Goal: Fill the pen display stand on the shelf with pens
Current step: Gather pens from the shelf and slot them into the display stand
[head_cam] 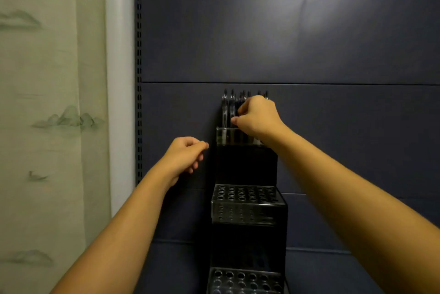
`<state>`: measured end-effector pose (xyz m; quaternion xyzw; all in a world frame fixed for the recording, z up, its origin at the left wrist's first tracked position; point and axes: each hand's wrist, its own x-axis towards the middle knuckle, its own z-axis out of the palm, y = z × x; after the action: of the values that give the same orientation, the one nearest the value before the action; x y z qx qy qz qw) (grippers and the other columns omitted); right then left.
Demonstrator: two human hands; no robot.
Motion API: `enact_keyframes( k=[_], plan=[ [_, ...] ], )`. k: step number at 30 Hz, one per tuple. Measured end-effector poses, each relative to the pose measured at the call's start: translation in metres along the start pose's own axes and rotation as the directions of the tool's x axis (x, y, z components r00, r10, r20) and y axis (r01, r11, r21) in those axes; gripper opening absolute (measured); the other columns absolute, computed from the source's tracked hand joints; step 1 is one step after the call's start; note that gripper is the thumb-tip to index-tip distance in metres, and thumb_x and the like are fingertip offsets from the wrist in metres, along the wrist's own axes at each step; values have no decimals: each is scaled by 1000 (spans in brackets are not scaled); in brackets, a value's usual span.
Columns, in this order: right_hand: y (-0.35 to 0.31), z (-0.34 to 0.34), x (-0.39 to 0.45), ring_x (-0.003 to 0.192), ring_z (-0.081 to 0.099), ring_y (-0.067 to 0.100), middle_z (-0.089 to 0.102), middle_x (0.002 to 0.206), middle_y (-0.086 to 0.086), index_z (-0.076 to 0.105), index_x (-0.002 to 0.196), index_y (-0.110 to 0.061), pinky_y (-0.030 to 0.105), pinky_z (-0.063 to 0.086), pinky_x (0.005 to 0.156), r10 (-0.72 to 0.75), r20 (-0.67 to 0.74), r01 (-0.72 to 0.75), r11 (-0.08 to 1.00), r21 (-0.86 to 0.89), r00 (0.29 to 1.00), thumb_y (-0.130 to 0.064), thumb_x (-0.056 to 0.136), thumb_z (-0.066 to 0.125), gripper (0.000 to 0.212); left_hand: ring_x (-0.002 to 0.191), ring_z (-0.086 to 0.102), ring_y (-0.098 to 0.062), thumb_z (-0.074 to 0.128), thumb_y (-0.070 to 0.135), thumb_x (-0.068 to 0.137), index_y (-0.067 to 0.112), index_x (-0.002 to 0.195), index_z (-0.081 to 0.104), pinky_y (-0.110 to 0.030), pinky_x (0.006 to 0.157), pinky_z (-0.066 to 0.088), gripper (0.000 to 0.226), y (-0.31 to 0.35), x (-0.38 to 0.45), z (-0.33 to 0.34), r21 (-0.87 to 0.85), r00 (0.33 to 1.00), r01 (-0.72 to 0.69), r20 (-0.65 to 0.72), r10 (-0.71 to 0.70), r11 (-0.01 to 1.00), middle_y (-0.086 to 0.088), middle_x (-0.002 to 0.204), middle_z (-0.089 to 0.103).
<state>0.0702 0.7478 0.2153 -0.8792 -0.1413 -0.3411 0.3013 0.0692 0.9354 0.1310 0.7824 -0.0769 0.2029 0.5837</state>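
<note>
A black tiered pen display stand rises against the dark shelf back. Its top tier holds several black pens standing upright. My right hand is up at that tier, fingers curled round a pen among the others. The middle tier and the bottom tier show rows of round holes with no pens in them. My left hand hovers just left of the stand, fingers loosely curled with thumb against forefinger, and nothing visible in it.
The dark blue shelf back panel fills the view behind the stand. A slotted metal upright runs down its left side. A pale green wall with a landscape print lies further left.
</note>
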Motion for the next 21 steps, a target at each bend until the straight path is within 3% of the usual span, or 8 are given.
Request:
enact_keyframes(
  k=[2, 5, 7, 13, 21],
  plan=[
    [1, -6, -11, 101, 67, 40, 72, 105, 27, 69, 107, 10, 51, 58, 87, -53, -68, 54, 999, 6, 996, -10, 86, 69, 28, 50, 50, -12, 63, 28, 95, 15, 77, 63, -25, 45, 38, 22, 2, -5, -1, 67, 999, -26, -31, 28, 997, 2, 62, 59],
    [3, -15, -33, 89, 65, 26, 71, 93, 9, 67, 101, -6, 37, 55, 78, -160, -182, 165, 986, 13, 970, -14, 88, 64, 16, 56, 54, -15, 66, 35, 91, 17, 75, 66, -28, 54, 43, 24, 7, -14, -3, 167, 994, -80, -55, 91, 983, 3, 62, 62],
    [5, -21, -48, 83, 64, 22, 68, 89, 4, 66, 96, -12, 37, 55, 74, -205, -168, 206, 979, -11, 964, -16, 87, 62, 11, 59, 55, -12, 67, 38, 91, 19, 80, 68, -25, 58, 43, 22, 13, -22, -4, 270, 986, -132, -67, 155, 954, 3, 64, 61],
    [13, -33, -102, 83, 64, 23, 67, 88, 5, 66, 95, -10, 41, 57, 73, -129, -49, 125, 988, -88, 990, -13, 87, 62, 10, 63, 58, -14, 64, 37, 87, 25, 78, 63, -30, 63, 49, 16, 24, -61, -3, 433, 955, -227, -79, 287, 873, 9, 58, 58],
    [28, -53, -190, 86, 65, 23, 68, 96, 5, 65, 111, -11, 45, 59, 79, 43, 22, -39, 983, -181, 999, -19, 92, 63, 21, 77, 60, -8, 63, 34, 87, 32, 90, 62, -33, 69, 50, 3, 25, -120, 7, 532, 910, -388, 93, 404, 752, 14, 80, 63]
  ],
)
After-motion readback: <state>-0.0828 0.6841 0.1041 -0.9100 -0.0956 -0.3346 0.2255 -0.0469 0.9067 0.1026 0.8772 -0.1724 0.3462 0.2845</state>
